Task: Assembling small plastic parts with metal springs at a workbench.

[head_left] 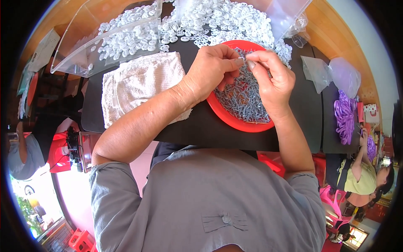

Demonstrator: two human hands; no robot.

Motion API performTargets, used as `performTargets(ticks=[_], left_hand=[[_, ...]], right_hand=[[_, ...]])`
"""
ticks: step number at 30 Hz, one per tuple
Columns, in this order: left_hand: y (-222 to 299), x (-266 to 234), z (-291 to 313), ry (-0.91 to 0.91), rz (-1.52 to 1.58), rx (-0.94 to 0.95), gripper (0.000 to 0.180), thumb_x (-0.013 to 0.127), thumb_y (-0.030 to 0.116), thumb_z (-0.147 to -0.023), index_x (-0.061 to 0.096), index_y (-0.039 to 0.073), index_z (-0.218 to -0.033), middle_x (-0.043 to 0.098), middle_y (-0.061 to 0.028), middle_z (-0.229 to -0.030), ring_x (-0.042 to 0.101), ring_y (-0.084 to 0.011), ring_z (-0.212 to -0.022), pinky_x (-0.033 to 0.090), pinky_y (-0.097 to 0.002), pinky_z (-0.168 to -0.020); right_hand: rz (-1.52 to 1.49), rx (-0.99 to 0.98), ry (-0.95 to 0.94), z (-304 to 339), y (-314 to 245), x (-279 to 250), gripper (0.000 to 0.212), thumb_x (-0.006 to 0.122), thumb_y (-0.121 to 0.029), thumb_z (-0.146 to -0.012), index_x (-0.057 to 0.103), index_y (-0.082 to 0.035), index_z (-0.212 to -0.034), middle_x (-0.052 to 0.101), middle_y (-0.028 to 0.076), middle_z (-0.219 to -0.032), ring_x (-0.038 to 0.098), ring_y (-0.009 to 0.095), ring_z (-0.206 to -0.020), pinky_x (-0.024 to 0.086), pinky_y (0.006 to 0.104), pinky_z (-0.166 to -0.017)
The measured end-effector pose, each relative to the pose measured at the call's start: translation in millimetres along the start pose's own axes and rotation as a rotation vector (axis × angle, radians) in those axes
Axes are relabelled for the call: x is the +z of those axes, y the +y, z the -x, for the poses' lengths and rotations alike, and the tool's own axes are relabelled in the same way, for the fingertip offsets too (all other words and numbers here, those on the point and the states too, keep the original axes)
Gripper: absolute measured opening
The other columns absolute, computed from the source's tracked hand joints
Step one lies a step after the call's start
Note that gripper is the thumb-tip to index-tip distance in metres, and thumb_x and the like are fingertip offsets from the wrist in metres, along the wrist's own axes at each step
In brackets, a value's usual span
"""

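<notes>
Over a round red plastic basin, my left hand and my right hand meet with their fingertips almost touching. Each is closed in a pinch of thumb and forefinger. Something tiny and pale seems to sit between the tips, too small to name. The basin is filled with small grey metal pieces that look like screws. Just beyond it spreads a heap of small white oval plastic parts with holes. A folded whitish cloth lies beside my left forearm.
A clear plastic box at the far left holds more white parts. On the right of the black table lie clear plastic bags and a bundle of purple ribbon. Another person sits at right; one more is at left.
</notes>
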State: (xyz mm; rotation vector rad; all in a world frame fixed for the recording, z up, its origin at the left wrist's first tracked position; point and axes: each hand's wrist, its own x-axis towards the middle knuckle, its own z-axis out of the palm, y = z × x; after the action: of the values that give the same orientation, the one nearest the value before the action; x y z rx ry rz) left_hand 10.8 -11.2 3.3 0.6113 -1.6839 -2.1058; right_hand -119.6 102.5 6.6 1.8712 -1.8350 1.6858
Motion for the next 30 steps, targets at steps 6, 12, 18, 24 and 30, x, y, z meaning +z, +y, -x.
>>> performTargets(ticks=[6,12,18,24,30], left_hand=[[-1.0,2.4,3.5,0.07,-0.055,0.006,0.012,0.062,0.012,-0.091,0.06,0.0,-0.091,0.06,-0.0035,-0.071,0.055,-0.0089,-0.056,0.039,-0.0214,-0.042],[-5.5,5.0,3.7,0.122,-0.108,0.068,0.009,0.062,0.01,-0.091,0.06,0.001,-0.089,0.06,-0.0022,-0.071,0.053,-0.0076,-0.056,0.038,-0.0208,-0.042],[-6.9,6.8,7.3,0.13,-0.173,0.171,0.004,0.06,0.005,-0.089,0.06,0.001,-0.087,0.059,-0.0019,-0.07,0.052,-0.007,-0.056,0.038,-0.0206,-0.043],[-14.0,1.2,0.6,0.095,-0.099,0.146,0.007,0.063,0.004,-0.084,0.06,-0.002,-0.081,0.058,-0.0028,-0.067,0.054,-0.0086,-0.057,0.044,-0.0244,-0.05],[-10.4,-0.9,-0.2,0.119,-0.079,0.099,0.01,0.062,0.011,-0.089,0.059,0.002,-0.087,0.056,-0.0006,-0.067,0.051,-0.0074,-0.054,0.037,-0.0212,-0.043]], right_hand=[[-0.002,0.009,0.021,6.6,-0.3,9.3,0.016,0.057,0.014,-0.084,0.061,0.002,-0.093,0.066,0.004,-0.086,0.061,0.007,-0.076,0.049,0.0206,-0.069],[-0.003,-0.016,0.029,8.6,1.4,13.7,0.016,0.055,0.016,-0.083,0.059,0.002,-0.09,0.065,0.004,-0.085,0.059,0.006,-0.074,0.049,0.0209,-0.067],[0.035,-0.14,0.059,6.7,-0.2,17.7,0.023,0.052,0.016,-0.076,0.058,-0.002,-0.088,0.065,0.007,-0.076,0.063,0.017,-0.061,0.049,0.0263,-0.056],[0.058,-0.136,0.008,7.5,-1.4,15.4,0.022,0.055,0.017,-0.08,0.06,0.0,-0.094,0.066,0.005,-0.084,0.063,0.01,-0.073,0.049,0.0223,-0.065],[0.156,0.07,-0.102,-4.9,2.2,-7.9,0.019,0.062,0.008,-0.081,0.063,0.001,-0.099,0.069,0.008,-0.085,0.067,0.011,-0.082,0.052,0.0245,-0.071]])
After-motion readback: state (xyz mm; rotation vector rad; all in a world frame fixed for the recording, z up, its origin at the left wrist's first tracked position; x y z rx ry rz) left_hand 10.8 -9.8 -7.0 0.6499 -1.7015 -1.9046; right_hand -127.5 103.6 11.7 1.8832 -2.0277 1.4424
